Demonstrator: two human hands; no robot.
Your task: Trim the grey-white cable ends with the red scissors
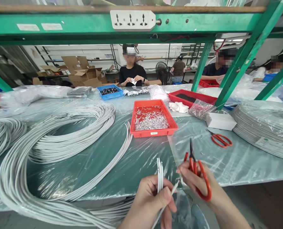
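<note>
My left hand [153, 198] is closed around a few white cables [160, 175], their cut ends pointing up above the fingers. One cable [175, 187] splits off to the right, its end near my right hand. In my right hand [196, 179] are red-handled scissors [205, 187], gripped with the dark blades upward; whether the blades are parted I cannot tell. A short red piece beside the blades shows above my fingertips, its kind unclear. From the lower left, a large bundle of white cable [19, 178] runs along the table's front edge toward my left hand.
A red tray [154, 135] of small shiny metal parts stands mid-table. Other red-handled scissors [221, 140] lie by a white box [220, 121]. A cable coil [263, 127] sits at right. A green shelf frame [84, 24] crosses above. Several people [132, 71] sit behind.
</note>
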